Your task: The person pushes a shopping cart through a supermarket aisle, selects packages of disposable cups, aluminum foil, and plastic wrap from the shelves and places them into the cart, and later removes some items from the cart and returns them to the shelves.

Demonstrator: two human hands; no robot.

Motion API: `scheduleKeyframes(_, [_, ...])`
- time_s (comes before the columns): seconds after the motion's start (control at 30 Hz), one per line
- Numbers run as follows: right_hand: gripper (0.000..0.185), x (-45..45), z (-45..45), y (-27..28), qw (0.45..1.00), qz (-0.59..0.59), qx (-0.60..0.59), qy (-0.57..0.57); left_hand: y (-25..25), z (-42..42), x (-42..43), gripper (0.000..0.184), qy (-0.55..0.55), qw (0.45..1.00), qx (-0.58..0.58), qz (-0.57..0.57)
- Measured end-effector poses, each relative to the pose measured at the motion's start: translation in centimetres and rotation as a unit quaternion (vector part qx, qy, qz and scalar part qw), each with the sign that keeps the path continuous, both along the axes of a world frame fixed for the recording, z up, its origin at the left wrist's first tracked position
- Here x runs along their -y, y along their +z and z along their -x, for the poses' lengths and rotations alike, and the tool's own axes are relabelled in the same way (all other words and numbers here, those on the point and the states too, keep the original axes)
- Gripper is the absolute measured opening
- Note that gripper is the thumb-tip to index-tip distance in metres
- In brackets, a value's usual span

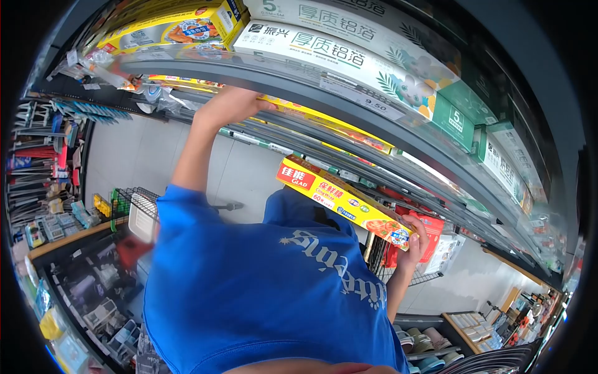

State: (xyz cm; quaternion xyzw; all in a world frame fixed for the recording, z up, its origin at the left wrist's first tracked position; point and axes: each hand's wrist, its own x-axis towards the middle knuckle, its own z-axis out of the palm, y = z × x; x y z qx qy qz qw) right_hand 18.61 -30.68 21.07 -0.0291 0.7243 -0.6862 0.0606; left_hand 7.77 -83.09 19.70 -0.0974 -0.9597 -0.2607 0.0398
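Observation:
A long yellow cling wrap box [346, 202] with red and white labels is gripped at its right end by my right hand [414, 242]. The box slants down to the right, just in front of my blue shirt. My left hand [235, 105] reaches in under the edge of the upper shelf [280, 76], beside a yellow box [330, 123] lying on the shelf below. Most of its fingers are hidden by the shelf edge, so what they hold, if anything, does not show.
White foil boxes [324, 53] and a yellow box [174, 31] fill the upper shelf, which has a price tag [363, 101]. A wire basket [140, 202] is at left, red packages [430, 234] at right. Slippers [423, 344] lie lower right.

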Motion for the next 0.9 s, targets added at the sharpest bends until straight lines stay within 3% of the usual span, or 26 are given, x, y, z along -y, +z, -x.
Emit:
scheduleKeyframes(0.4, [0.056, 0.2, 0.6, 0.2, 1.0, -0.012, -0.012, 0.016, 1.4, 0.0, -0.7, 0.03, -0.027, 0.998, 0.014, -0.059])
scheduleKeyframes(0.53, [0.058, 0.1, 0.4, 0.2, 1.0, -0.023, -0.008, 0.017, -0.1, 0.5, -0.3, 0.029, -0.033, 0.995, -0.057, 0.076])
scheduleKeyframes(0.63, [0.059, 0.1, 0.3, 0.1, 1.0, -0.023, -0.008, 0.016, 0.9, 0.3, -2.0, 0.028, 0.031, 0.977, -0.083, 0.192])
scheduleKeyframes(0.73, [0.058, 0.1, 0.1, 0.1, 1.0, -0.016, -0.012, 0.013, 3.1, -0.5, -3.4, 0.029, -0.008, 0.996, -0.063, 0.063])
scheduleKeyframes(0.9, [0.057, 0.3, -0.1, 0.2, 1.0, 0.002, -0.006, 0.008, 1.4, -0.3, -2.5, 0.032, -0.007, 0.993, -0.088, 0.074])
